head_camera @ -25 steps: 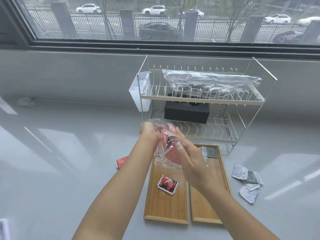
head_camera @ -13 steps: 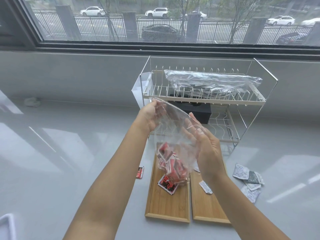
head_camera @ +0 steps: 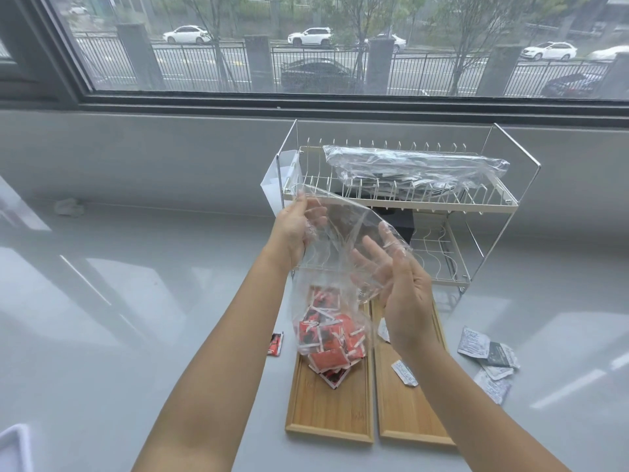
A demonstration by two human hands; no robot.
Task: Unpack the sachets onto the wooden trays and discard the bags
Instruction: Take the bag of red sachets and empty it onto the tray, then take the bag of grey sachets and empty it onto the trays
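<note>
A clear plastic bag (head_camera: 340, 247) hangs between my hands above the left wooden tray (head_camera: 326, 413). My left hand (head_camera: 296, 229) grips the bag's upper corner. My right hand (head_camera: 398, 281) has its fingers spread straight against the bag's right side. Several red sachets (head_camera: 326, 338) are bunched in the bag's low end, just over the left tray. One red sachet (head_camera: 333, 378) lies on that tray beneath them. The right wooden tray (head_camera: 405, 413) holds a white sachet (head_camera: 404, 373).
A wire dish rack (head_camera: 476, 199) stands behind the trays, with a second bag of dark sachets (head_camera: 415, 172) on top and a black box (head_camera: 398, 223) below. A loose red sachet (head_camera: 275, 344) lies left of the trays, several grey and white sachets (head_camera: 490, 359) right.
The bag was bunched between both hands. It has been lifted and pulled open, and the red sachets have slid down to its low end above the left tray.
</note>
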